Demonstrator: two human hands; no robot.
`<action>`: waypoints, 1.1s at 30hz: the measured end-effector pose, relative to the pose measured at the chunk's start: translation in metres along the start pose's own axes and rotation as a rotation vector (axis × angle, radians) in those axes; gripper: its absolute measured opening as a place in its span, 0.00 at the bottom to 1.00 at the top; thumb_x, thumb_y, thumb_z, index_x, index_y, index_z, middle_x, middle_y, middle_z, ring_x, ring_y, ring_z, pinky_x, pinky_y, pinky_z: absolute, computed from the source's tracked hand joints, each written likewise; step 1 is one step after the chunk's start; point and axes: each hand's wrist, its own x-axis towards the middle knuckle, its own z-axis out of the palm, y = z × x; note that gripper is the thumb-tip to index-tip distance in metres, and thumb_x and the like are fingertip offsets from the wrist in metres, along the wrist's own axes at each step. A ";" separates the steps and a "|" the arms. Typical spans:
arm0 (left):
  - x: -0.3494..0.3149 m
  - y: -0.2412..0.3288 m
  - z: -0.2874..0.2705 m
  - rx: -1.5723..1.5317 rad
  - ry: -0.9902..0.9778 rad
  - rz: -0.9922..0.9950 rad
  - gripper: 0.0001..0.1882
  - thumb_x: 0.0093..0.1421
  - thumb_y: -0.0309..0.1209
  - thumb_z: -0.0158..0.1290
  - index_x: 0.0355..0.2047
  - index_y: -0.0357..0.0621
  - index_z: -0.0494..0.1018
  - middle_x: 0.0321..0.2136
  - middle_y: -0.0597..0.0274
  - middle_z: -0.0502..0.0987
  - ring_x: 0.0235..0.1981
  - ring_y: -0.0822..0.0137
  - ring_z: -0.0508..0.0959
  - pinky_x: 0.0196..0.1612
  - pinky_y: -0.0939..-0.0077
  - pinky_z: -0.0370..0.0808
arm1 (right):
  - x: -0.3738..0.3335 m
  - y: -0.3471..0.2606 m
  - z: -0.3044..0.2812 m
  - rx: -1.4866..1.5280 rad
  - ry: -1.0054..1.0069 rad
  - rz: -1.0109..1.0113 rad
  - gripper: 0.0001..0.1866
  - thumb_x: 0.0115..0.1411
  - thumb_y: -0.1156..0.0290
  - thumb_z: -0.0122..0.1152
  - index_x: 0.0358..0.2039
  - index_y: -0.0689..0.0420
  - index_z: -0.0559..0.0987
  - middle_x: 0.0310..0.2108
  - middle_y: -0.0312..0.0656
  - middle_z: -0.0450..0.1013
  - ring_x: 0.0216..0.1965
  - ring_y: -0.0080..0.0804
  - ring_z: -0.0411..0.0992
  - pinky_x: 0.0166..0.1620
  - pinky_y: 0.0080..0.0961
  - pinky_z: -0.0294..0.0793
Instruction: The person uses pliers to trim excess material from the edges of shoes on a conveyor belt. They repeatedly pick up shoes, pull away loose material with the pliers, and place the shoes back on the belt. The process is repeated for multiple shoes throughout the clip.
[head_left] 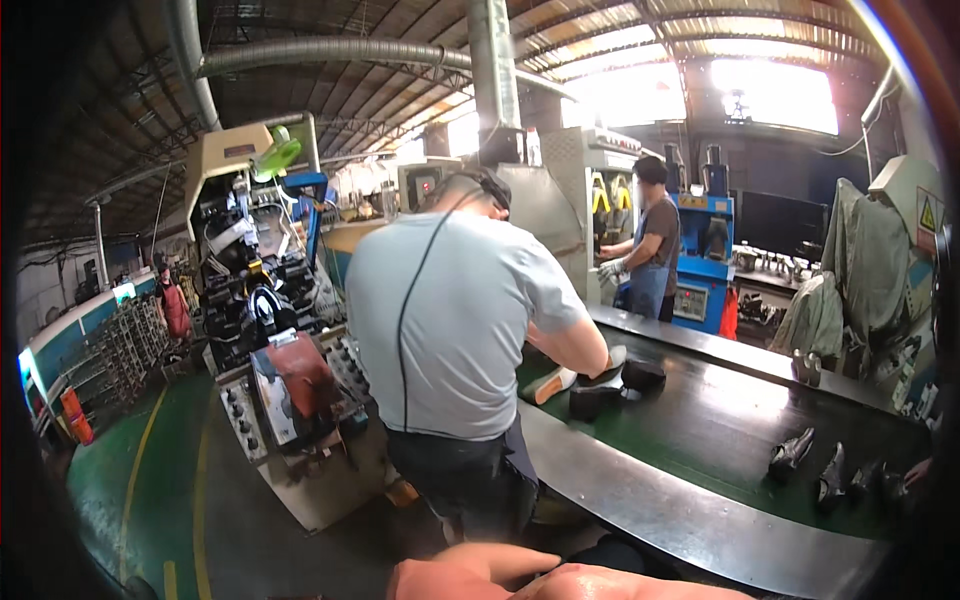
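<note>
At the lower edge, parts of my bare arms [620,584] show close together, blurred and cut off by the frame. Which parts are hands is unclear; no fingers can be made out, nor anything held. Nearest to them is the metal edge [640,490] of a dark conveyor belt [700,430]. Just ahead, a co-worker in a grey shirt [460,320] bends over that belt. This person's own forearm [575,345] reaches toward a light shoe [550,386] and dark shoe pieces [597,402], while their hands are mostly hidden.
Several dark shoes [792,452] lie on the belt's right part. A shoe machine [265,260] stands at left, with a tilted panel [292,388] before it. Farther back, a person in an apron [655,245] stands by a blue machine [708,260]. Yellow lines [140,470] mark the green floor.
</note>
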 end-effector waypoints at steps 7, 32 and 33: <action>-0.022 -0.004 0.026 0.012 0.069 0.027 0.18 0.64 0.49 0.46 0.36 0.47 0.71 0.21 0.64 0.71 0.16 0.71 0.70 0.18 0.77 0.70 | -0.008 -0.030 0.003 0.003 -0.022 -0.039 0.26 0.67 0.55 0.33 0.45 0.62 0.75 0.42 0.64 0.72 0.45 0.59 0.71 0.48 0.47 0.70; -0.015 0.020 0.032 -0.012 0.078 -0.004 0.16 0.65 0.49 0.46 0.40 0.51 0.69 0.22 0.66 0.71 0.17 0.72 0.68 0.18 0.79 0.68 | 0.006 -0.017 -0.007 0.021 -0.103 -0.017 0.24 0.66 0.57 0.35 0.46 0.61 0.74 0.45 0.63 0.71 0.48 0.58 0.70 0.50 0.45 0.68; -0.015 0.022 0.032 -0.012 0.076 -0.004 0.16 0.65 0.49 0.46 0.40 0.52 0.69 0.22 0.66 0.71 0.17 0.72 0.68 0.18 0.79 0.68 | 0.007 -0.018 -0.009 0.020 -0.104 -0.018 0.24 0.66 0.57 0.35 0.46 0.61 0.74 0.45 0.63 0.71 0.48 0.58 0.70 0.50 0.45 0.68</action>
